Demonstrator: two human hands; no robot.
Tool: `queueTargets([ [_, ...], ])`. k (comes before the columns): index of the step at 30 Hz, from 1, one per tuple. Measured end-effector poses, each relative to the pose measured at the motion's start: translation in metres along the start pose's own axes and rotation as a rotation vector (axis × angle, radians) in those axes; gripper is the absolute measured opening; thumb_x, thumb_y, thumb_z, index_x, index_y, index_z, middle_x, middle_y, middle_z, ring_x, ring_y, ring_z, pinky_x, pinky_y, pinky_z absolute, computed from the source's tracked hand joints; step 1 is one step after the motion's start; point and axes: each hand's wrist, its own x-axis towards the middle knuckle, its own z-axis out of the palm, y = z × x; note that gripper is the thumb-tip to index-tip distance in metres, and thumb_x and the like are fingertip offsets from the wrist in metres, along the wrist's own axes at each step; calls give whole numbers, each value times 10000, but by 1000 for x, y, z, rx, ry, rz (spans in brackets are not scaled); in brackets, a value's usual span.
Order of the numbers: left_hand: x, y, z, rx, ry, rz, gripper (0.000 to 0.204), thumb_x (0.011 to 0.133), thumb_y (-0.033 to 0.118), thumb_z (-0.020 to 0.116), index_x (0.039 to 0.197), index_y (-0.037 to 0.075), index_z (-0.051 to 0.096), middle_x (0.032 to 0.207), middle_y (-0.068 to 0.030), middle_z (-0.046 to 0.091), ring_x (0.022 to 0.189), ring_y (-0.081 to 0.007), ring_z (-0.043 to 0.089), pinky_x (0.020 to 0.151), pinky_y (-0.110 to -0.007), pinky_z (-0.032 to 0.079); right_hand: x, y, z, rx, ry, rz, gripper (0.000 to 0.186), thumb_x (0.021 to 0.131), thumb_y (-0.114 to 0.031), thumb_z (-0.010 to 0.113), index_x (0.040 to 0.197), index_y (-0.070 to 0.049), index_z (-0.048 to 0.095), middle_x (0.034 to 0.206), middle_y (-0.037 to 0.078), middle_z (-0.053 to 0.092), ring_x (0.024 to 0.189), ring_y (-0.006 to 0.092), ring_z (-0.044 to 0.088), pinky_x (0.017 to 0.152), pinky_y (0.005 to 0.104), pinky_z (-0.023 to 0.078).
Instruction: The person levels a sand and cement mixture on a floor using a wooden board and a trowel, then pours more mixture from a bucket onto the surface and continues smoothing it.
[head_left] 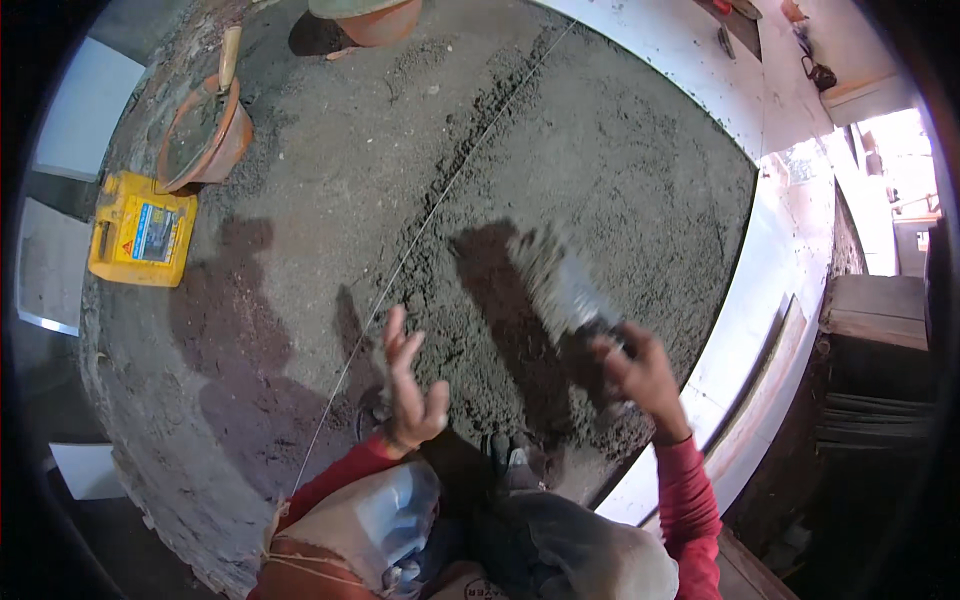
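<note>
My right hand (640,375) grips the handle of a mortar-caked trowel (560,280), whose blade points up and left over the grey sand-cement bed (560,150). The blade looks blurred, with mortar on it. My left hand (408,385) is raised with fingers spread and holds nothing; it hovers just right of a taut white string line (430,215) that runs diagonally across the bed. Both forearms wear red sleeves. My knees and shoes show at the bottom centre.
An orange pan with a wooden-handled tool (205,135) sits at upper left, another orange pan (375,20) at the top. A yellow case (143,228) lies at left. White tiles (790,230) border the bed on the right; stacked dark tiles (875,410) stand beyond.
</note>
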Motion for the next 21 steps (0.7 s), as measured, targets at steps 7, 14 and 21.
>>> queueTargets([
  [7, -8, -17, -71, 152, 38, -226, 471, 980, 211, 456, 1371, -46, 410, 1480, -267, 376, 1377, -410, 371, 1144, -513, 272, 208, -55, -81, -188, 456, -376, 337, 948, -294, 619, 920, 41, 590, 726, 83, 608, 666, 185, 560, 619, 371, 455],
  [14, -36, -34, -83, 73, 22, -371, 461, 1027, 259, 422, 1395, -18, 400, 1456, -238, 402, 1345, -392, 414, 1088, -504, 364, 393, -79, -95, -944, 715, -402, 401, 945, -362, 567, 1066, 9, 474, 860, 311, 662, 831, 487, 655, 710, 585, 502],
  [21, -44, -34, -98, 63, 39, -535, 564, 1049, 409, 380, 1455, 19, 349, 1465, -234, 390, 1214, -350, 540, 1025, -535, 425, 406, -89, -119, -934, 915, -224, 419, 934, -387, 535, 1115, -15, 470, 902, 323, 678, 866, 511, 664, 764, 580, 526],
])
